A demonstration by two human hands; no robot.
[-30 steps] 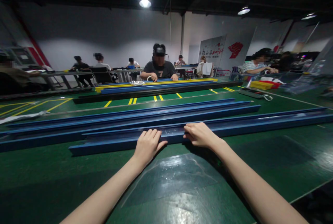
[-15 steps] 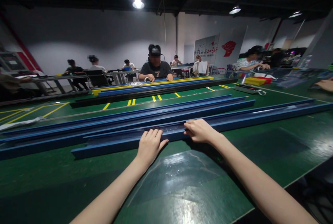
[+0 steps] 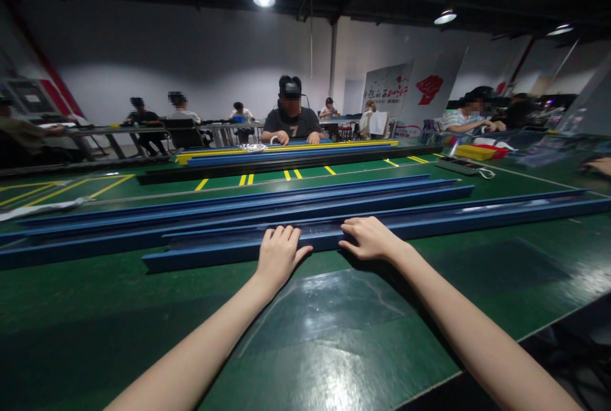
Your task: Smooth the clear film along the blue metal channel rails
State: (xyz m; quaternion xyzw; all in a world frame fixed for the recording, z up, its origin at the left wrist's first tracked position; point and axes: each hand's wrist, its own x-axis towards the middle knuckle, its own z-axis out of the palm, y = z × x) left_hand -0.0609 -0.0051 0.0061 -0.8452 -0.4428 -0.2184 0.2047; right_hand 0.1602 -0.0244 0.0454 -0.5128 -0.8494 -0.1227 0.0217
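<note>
The near blue channel point(image 3: 327, 243) lies lengthwise across the green table point(image 3: 62, 284), directly before the person, trough upward, with a glassy shine inside it. Over the last second it has hardly shifted; most of the movement seems to be the head camera's, since the whole room slides a little in the picture. Both hands have stayed at the same stretch of the near wall, a short gap between them, so the handling appears to be a steady hold at one place rather than a pass along the length. The left hand point(image 3: 280, 250) has its fingers bent over the wall, thumb stretched out toward the other hand. The right hand point(image 3: 366, 238) faces it, fingers curled over the same wall, and its thumb now shows more clearly, spread away from the fingers. The fingertips are hidden in the trough, so I cannot tell whether either hand grips the wall or only presses on something inside. A clear sheet point(image 3: 329, 296) lies on the table between the forearms. Beyond the channel sits more blue channelling point(image 3: 119, 240), roughly parallel, then yellow tape marks point(image 3: 243, 180), a black bar point(image 3: 296, 165) and a yellow channel point(image 3: 334, 146), where a co-worker point(image 3: 292, 119) in a dark shirt is busy. At the right edge another person's hand point(image 3: 597, 166) has come into view since a second ago.
</note>
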